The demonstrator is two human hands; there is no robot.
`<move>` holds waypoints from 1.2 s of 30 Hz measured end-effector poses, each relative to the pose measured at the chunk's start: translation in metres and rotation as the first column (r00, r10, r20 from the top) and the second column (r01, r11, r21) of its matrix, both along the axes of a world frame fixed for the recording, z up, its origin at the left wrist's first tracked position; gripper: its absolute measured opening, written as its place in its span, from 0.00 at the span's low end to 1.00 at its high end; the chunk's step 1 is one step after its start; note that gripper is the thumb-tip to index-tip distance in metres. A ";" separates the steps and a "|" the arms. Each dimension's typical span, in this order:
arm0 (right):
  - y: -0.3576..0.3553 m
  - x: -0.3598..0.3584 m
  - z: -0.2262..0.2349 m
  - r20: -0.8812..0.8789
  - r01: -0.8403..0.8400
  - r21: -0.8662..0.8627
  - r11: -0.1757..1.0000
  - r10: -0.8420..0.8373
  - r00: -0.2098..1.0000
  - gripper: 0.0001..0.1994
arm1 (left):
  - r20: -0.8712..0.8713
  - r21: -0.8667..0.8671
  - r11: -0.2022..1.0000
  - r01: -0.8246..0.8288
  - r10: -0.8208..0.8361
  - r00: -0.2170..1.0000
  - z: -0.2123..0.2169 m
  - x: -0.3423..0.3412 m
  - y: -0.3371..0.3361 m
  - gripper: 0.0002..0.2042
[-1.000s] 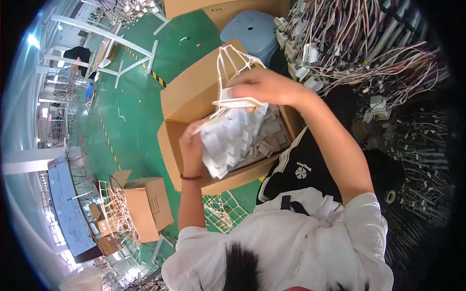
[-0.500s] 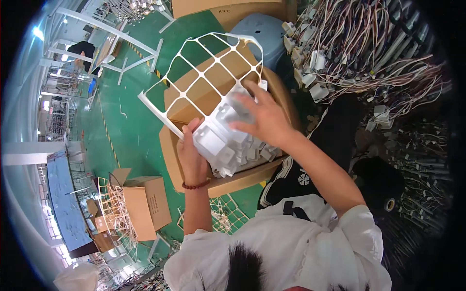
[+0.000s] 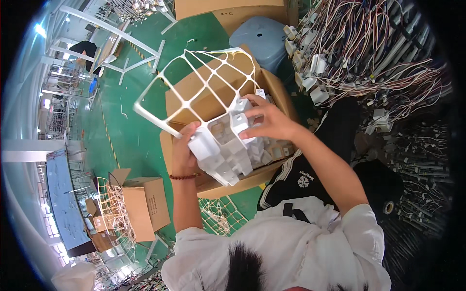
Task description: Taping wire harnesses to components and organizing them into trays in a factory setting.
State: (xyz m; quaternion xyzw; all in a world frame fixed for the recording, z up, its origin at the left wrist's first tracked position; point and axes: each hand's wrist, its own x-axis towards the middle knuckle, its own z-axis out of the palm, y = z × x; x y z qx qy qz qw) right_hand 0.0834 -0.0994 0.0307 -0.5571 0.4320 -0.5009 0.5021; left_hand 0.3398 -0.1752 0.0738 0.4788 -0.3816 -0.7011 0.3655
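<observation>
A white plastic lattice [image 3: 186,104], its open mesh spread toward the far side, is held over an open cardboard box [image 3: 276,92]. At its near end hang several white hollow plastic blocks [image 3: 208,146], packed close together. My left hand [image 3: 183,154], with a beaded bracelet at the wrist, is closed on the lattice's near left corner beside a block. On the right, the fingers and thumb of my right hand [image 3: 275,122] are closed around a white block [image 3: 239,122] along the edge of the cluster. More white pieces lie in the box beneath; my hands and the cluster partly hide them.
A blue-grey plastic stool [image 3: 258,36] stands behind the box. Bundled wires with white connectors [image 3: 318,65] are heaped at the right. Another carton [image 3: 145,206] and a pale net [image 3: 223,218] rest on the green floor [image 3: 131,140]. A metal frame [image 3: 107,36] stands far left.
The lattice has tipped, its far edge dropping and folding. My left hand has shifted slightly left and down. My right hand, blurred before, has settled with its fingers on a block.
</observation>
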 end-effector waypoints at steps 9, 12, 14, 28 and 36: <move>-0.004 -0.066 0.011 0.166 -0.147 0.230 0.962 0.111 0.980 0.25 | -0.031 0.069 0.994 -0.088 0.090 0.995 0.009 0.041 -0.017 0.12; -0.001 -0.056 0.005 0.152 -0.156 0.289 0.945 0.115 0.982 0.25 | -0.053 0.061 0.997 -0.043 0.046 0.998 0.014 0.003 -0.009 0.11; 0.000 -0.050 0.009 -0.300 -0.231 0.398 0.888 0.363 0.882 0.28 | -0.067 0.054 0.998 -0.043 0.046 0.997 0.014 0.006 -0.008 0.11; -0.036 -0.003 -0.003 -0.168 0.162 0.046 0.986 -0.152 0.974 0.21 | -0.047 -0.006 0.997 -0.073 0.073 0.996 0.027 0.010 -0.001 0.12; -0.018 -0.088 0.008 0.514 0.093 0.344 0.935 -0.270 0.815 0.15 | -0.280 0.043 0.991 -0.124 0.131 0.951 -0.032 0.056 -0.027 0.17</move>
